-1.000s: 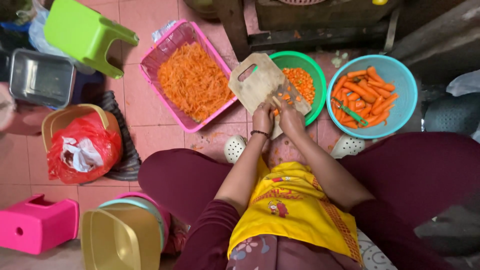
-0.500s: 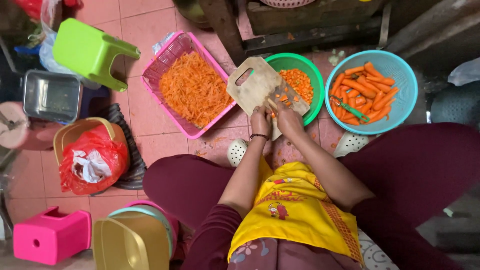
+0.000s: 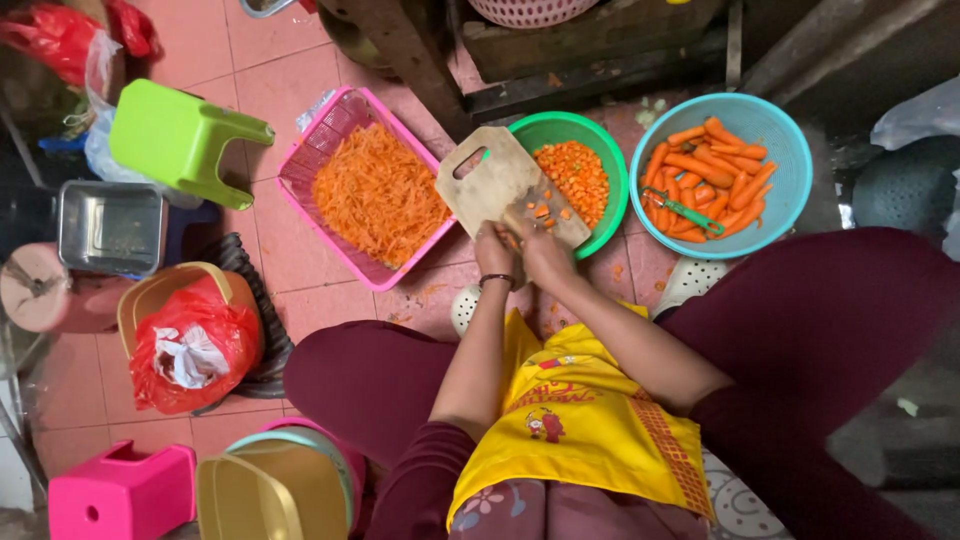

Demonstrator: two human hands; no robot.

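Both my hands meet at the near edge of a wooden cutting board [image 3: 492, 178] that rests tilted on the rim of a green bowl [image 3: 608, 150] of diced carrot. My left hand [image 3: 493, 250], with a dark wristband, pinches a short piece of carrot [image 3: 516, 224] on the board. Close beside it, my right hand [image 3: 546, 252] is curled around what looks like a knife, its blade mostly hidden. A few carrot bits [image 3: 545, 211] lie on the board.
A pink basket [image 3: 312, 155] of shredded carrot sits left of the board. A blue basket [image 3: 790, 150] at right holds whole peeled carrots and a green peeler [image 3: 688, 212]. A green stool [image 3: 175, 140], metal tin [image 3: 108, 228], red bag [image 3: 190, 345] and pink stool [image 3: 120, 495] crowd the left floor.
My hands stay together at the board with only small movement. The view has drifted, so the floor items on the left sit lower and further right in the picture.
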